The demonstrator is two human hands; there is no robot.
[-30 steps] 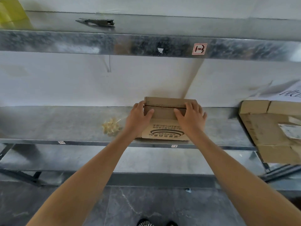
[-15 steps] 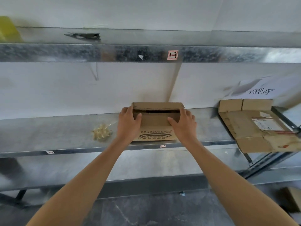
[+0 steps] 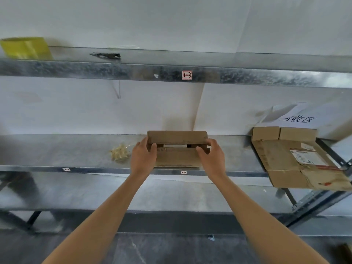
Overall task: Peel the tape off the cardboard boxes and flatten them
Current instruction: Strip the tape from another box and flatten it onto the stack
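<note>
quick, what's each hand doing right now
left hand: closed, gripping the left end of the small cardboard box
right hand: closed, gripping the right end of the same box

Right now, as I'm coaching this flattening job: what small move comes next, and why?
Probably spread the small box wider open: the left hand and right hand grip its ends, and its top seam already gapes.

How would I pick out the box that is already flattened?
Look at the middle metal shelf and follow it to its right end. The flattened box lies there, jutting over the front edge. Unlike the small box mid-shelf, it lies spread flat and bears a white label.
</note>
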